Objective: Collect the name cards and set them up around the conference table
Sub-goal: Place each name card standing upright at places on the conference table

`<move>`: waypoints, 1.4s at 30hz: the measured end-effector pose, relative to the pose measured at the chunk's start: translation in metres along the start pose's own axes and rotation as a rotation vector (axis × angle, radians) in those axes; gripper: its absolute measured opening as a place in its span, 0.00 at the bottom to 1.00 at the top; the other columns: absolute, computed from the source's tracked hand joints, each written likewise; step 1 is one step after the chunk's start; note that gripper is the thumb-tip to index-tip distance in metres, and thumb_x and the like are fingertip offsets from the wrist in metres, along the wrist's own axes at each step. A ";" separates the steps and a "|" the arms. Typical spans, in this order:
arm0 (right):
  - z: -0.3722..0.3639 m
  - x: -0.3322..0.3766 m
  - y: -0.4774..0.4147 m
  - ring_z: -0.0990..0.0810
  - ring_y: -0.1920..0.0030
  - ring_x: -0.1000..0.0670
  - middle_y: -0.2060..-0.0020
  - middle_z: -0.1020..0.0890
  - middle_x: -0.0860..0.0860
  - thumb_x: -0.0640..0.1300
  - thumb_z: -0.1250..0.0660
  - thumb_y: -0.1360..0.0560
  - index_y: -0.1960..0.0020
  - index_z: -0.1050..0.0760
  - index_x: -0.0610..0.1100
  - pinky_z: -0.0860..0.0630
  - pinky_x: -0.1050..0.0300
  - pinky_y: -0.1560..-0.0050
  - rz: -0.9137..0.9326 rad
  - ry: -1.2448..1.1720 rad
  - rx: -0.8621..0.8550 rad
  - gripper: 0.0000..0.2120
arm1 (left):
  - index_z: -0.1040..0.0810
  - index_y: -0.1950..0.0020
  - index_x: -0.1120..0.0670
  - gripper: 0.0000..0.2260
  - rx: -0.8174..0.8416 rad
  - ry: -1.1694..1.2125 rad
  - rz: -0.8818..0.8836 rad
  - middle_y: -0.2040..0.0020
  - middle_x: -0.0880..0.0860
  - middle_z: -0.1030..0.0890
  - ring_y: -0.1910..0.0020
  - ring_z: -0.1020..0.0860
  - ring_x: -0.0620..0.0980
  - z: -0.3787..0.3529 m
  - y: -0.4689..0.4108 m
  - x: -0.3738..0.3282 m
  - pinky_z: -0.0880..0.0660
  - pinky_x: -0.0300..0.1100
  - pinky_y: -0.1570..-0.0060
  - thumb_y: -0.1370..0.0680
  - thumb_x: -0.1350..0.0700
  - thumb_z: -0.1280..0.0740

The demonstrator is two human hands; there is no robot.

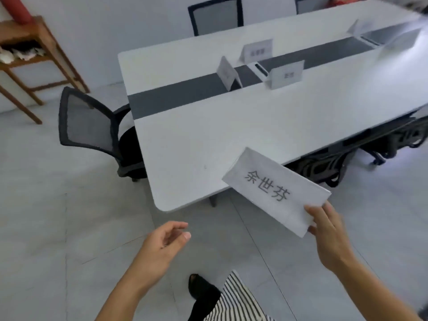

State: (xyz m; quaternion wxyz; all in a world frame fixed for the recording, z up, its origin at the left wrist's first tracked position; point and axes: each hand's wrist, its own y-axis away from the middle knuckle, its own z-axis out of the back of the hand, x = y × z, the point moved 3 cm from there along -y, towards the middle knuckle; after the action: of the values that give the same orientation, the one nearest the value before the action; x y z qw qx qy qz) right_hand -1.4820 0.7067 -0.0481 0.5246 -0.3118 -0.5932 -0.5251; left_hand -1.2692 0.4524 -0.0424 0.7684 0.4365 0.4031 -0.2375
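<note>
My right hand (328, 235) pinches the near corner of a white folded name card (275, 189) with dark printed characters, held over the table's near edge. My left hand (165, 243) hangs empty above the floor, fingers loosely curled and apart. On the white conference table (208, 140) three name cards stand upright along the dark centre strip: one tent-shaped (228, 74), one behind it (257, 50), one to the right (286, 74). A further blurred card (357, 26) stands at the far right.
A black mesh chair (90, 126) sits at the table's left end. Two more chairs (216, 16) stand behind the far side, and chair bases (328, 165) show beneath the near right side. A wooden shelf (34, 56) stands at far left. Grey tiled floor lies below me.
</note>
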 end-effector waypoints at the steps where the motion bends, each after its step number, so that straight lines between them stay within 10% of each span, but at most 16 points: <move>1: 0.027 -0.006 0.009 0.21 0.53 0.46 0.53 0.19 0.49 0.38 0.42 0.22 0.52 0.24 0.48 0.27 0.46 0.53 -0.018 -0.010 -0.052 0.09 | 0.21 0.48 0.45 0.06 0.034 -0.025 -0.004 0.50 0.52 0.17 0.48 0.19 0.46 -0.021 0.002 -0.003 0.25 0.44 0.42 0.24 0.54 0.32; 12: 0.255 -0.056 0.089 0.20 0.52 0.39 0.52 0.17 0.43 0.38 0.44 0.22 0.52 0.23 0.47 0.24 0.39 0.49 -0.146 -0.189 -0.527 0.11 | 0.19 0.52 0.39 0.10 0.434 -0.219 -0.070 0.51 0.54 0.15 0.50 0.18 0.55 -0.213 -0.002 -0.064 0.23 0.49 0.47 0.32 0.43 0.31; 16: 0.312 -0.060 0.074 0.18 0.58 0.48 0.58 0.16 0.50 0.37 0.44 0.22 0.52 0.22 0.49 0.25 0.51 0.60 -0.139 -0.224 -0.655 0.14 | 0.18 0.50 0.44 0.07 0.510 -0.287 -0.122 0.52 0.55 0.15 0.51 0.18 0.52 -0.280 -0.037 -0.104 0.23 0.44 0.50 0.28 0.48 0.30; 29: 0.516 -0.048 0.001 0.23 0.54 0.43 0.55 0.19 0.46 0.40 0.42 0.21 0.55 0.25 0.45 0.29 0.48 0.57 -0.170 -0.332 -1.052 0.08 | 0.20 0.46 0.41 0.08 0.864 -0.573 -0.350 0.51 0.47 0.16 0.52 0.19 0.41 -0.562 -0.150 -0.298 0.25 0.42 0.47 0.25 0.46 0.32; 42: 0.810 -0.045 -0.166 0.23 0.51 0.43 0.52 0.18 0.45 0.40 0.41 0.22 0.53 0.22 0.47 0.27 0.50 0.55 -0.108 -0.417 -1.116 0.10 | 0.23 0.43 0.41 0.10 0.947 -0.681 -0.440 0.49 0.49 0.18 0.50 0.20 0.39 -0.883 -0.191 -0.444 0.25 0.36 0.49 0.24 0.46 0.34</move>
State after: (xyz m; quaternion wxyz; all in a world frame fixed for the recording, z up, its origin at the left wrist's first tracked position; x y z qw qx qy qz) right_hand -1.8621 1.4422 -0.0571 0.1265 -0.6060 -0.3330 -0.7112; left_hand -2.0201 1.1233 -0.0262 0.5098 0.5365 0.0670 -0.6692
